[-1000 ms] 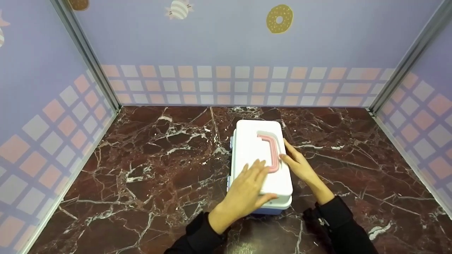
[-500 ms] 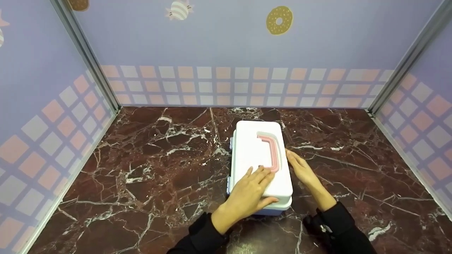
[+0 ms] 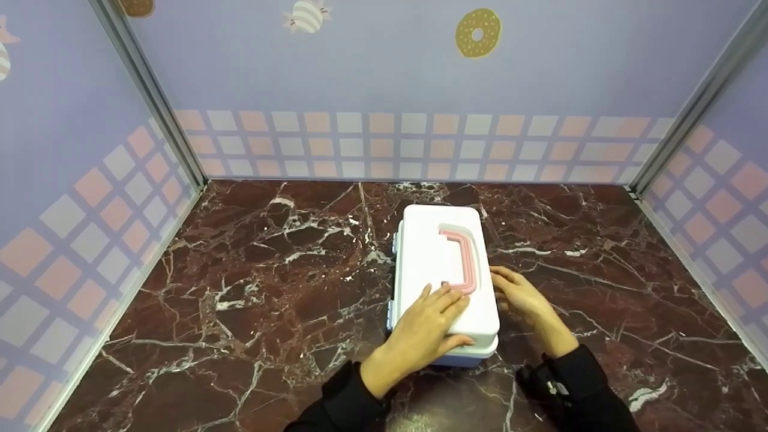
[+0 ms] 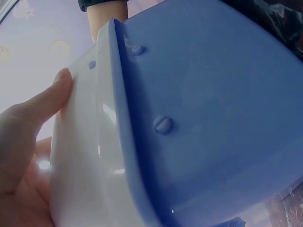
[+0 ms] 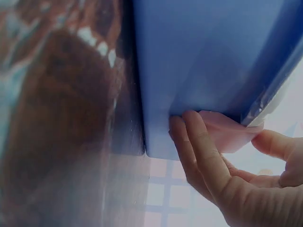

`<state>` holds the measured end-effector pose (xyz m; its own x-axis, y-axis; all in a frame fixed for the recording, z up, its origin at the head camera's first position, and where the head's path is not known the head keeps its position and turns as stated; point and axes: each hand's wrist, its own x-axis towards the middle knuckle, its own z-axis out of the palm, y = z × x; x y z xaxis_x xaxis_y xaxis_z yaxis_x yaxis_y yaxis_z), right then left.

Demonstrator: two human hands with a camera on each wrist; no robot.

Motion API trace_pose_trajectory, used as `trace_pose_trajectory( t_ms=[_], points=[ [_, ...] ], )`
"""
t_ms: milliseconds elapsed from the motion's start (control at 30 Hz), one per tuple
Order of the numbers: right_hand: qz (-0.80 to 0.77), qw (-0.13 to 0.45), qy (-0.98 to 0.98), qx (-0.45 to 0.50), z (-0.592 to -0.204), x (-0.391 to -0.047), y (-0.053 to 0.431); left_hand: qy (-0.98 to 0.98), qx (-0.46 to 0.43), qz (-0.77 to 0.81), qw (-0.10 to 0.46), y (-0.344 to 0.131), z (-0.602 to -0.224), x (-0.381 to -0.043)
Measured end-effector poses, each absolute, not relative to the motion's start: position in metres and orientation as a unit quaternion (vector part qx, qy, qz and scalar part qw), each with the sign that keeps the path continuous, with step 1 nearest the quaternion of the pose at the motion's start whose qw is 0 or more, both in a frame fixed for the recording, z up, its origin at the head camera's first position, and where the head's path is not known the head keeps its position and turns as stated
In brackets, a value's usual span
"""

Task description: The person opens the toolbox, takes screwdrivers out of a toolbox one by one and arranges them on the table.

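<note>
A toolbox with a white lid (image 3: 420,252) and a blue body (image 4: 227,94) stands lengthwise on the marble top. Its pink carrying handle (image 3: 468,264) lies folded into a recess in the lid. My left hand (image 3: 420,324) rests on the near part of the lid, fingers straight, fingertips at the handle's near end, thumb over the front edge. On the box's right side, my right hand (image 5: 236,184) pinches a pink latch (image 5: 229,132) between thumb and fingers; two fingertips lie against the blue wall below it. The head view hides this latch behind the lid.
Blue hinges (image 3: 391,313) show along the box's left edge. The dark red marble top (image 3: 270,312) extends around the box. Patterned panels (image 3: 384,72) enclose it at the back and both sides.
My right hand has left the lid's right edge near the handle, moving down and toward me along the box's side to the latch. My left hand has barely shifted; the lid stays down.
</note>
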<state>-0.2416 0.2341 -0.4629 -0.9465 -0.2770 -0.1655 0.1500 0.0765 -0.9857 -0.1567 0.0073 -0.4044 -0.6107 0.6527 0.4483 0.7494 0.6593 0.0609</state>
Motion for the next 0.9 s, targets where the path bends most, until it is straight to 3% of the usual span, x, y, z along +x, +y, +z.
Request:
trace_pose_trajectory(
  t_ms=[233, 667, 900],
  points=[
    [-0.743, 0.170, 0.644, -0.061, -0.464, -0.238, 0.235, -0.888, -0.392, -0.148, 0.191, 0.008, -0.406, -0.157],
    [-0.642, 0.083, 0.762, -0.034, -0.442, -0.229, 0.230, -0.881, -0.395, -0.164, 0.204, 0.008, -0.407, -0.158],
    [-0.647, 0.122, 0.751, -0.049, -0.432, -0.228, 0.233, -0.885, -0.391, -0.159, 0.194, 0.008, -0.407, -0.158]
  ],
)
